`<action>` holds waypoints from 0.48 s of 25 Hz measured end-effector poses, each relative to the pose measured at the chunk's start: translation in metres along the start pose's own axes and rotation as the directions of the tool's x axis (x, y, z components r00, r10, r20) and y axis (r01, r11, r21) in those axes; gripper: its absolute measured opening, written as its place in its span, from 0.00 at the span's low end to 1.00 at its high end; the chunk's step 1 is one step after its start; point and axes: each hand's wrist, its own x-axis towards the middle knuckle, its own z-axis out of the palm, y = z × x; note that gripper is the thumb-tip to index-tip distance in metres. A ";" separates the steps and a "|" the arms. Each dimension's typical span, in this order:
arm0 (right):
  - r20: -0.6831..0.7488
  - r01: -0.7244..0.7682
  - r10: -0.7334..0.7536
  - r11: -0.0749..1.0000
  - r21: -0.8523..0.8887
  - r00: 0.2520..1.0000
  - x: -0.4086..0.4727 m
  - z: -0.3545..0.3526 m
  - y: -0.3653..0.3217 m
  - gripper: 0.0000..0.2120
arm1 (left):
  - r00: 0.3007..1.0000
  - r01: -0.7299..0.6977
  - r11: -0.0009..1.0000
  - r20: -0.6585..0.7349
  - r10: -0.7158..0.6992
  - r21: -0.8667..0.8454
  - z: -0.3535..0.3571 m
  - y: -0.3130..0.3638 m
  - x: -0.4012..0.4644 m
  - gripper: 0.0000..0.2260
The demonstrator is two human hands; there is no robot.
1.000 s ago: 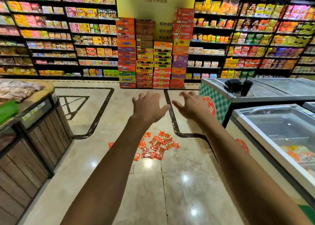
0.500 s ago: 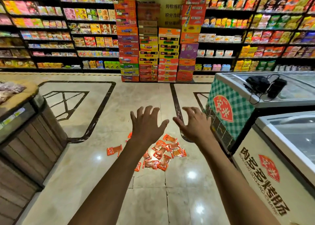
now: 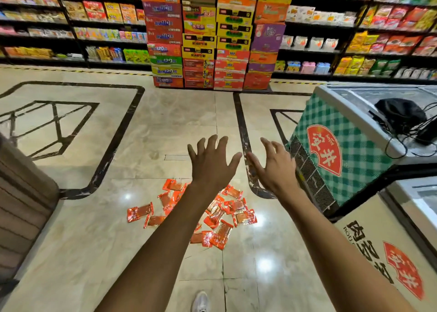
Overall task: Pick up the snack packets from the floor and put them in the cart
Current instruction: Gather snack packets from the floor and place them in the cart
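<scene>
Nothing is held in either hand. The left hand point(image 3: 211, 163) is stretched forward with fingers spread and straight, palm down, and the right hand point(image 3: 274, 167) is held just beside it, fingers likewise loose and splayed; the two thumbs are nearly touching. Both are raised above the floor point(image 3: 99, 229), apart from everything on it.

Below and behind the hands, the snack packets point(image 3: 220, 217) are seen scattered on the glossy tiles in a loose orange-red heap, partly covered by the left forearm; one packet point(image 3: 139, 213) lies off to the left, a little apart from the rest. How many packets are piled there cannot be counted with confidence, as several overlap.

A pale shoe point(image 3: 200, 302) is glimpsed at the bottom edge. To the right, a chest freezer point(image 3: 343, 146) wrapped in green check with a red fan emblem is stood, a black bag point(image 3: 399, 115) and cords laid on its lid. Straight ahead, stacked cartons point(image 3: 208, 39) are piled between stocked shelves point(image 3: 71, 23). A wooden counter point(image 3: 21, 193) is seen at the left.
</scene>
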 end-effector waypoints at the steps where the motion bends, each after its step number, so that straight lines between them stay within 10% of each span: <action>1: 0.018 -0.011 0.011 1.000 -0.006 1.000 0.025 0.015 0.006 0.32 | 1.000 -0.006 1.000 0.019 0.006 0.002 0.015 -0.003 0.027 0.29; 12: 0.207 -0.059 0.059 0.998 -0.008 0.976 0.253 0.207 0.132 0.29 | 0.969 0.080 0.996 0.233 -0.085 0.033 0.234 -0.017 0.257 0.26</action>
